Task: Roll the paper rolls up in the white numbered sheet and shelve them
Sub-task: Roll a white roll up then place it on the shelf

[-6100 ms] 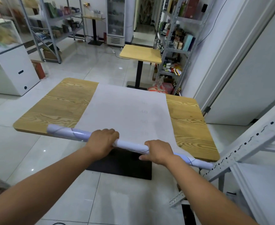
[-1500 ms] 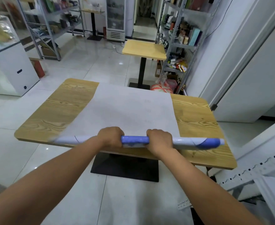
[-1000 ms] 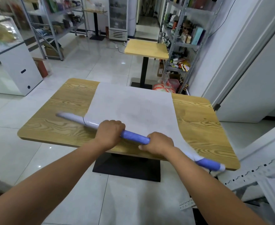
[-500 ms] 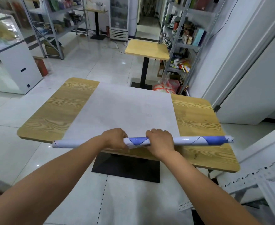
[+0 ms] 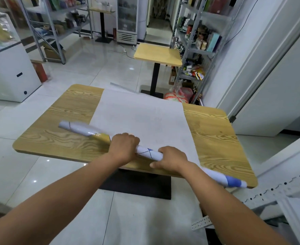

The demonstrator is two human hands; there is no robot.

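A long white paper roll (image 5: 149,152) with blue patches and thin dark lines lies slanted across the near part of the wooden table (image 5: 57,138). Its left end points up and away and its right end reaches past the table's near right corner. My left hand (image 5: 123,147) grips the roll near its middle, knuckles up. A little to the right, my right hand (image 5: 170,160) grips it too. The white sheet (image 5: 142,117) is spread over the table's middle, and its far edge is lifted off the far side.
White metal shelf rails (image 5: 276,188) stand close at the near right. A smaller wooden table (image 5: 157,53) stands behind, next to a stocked metal rack (image 5: 197,41). A white cabinet (image 5: 9,71) is at the left. The floor is glossy tile.
The roll has swung from level to slanted, left end farther away and right end nearer and lower, as it did a second ago. Both hands keep their grip. The sheet's far edge has lifted.
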